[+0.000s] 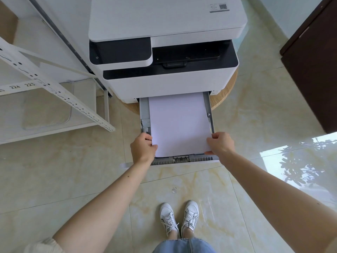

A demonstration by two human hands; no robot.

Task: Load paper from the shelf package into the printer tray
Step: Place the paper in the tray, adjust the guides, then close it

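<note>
A white and black printer (164,52) stands on a round wooden stool, its grey paper tray (182,159) pulled out toward me. A stack of white paper (178,123) lies in the tray, its far end under the printer body. My left hand (143,148) grips the stack's near left corner. My right hand (220,144) pinches the near right corner. The paper package is out of view.
A white metal shelf (54,92) with numbered labels stands to the left, a pale cushion-like pad on its low board. A dark brown cabinet (313,70) is at the right. A small paper scrap (174,189) lies on the glossy tiled floor near my white shoes.
</note>
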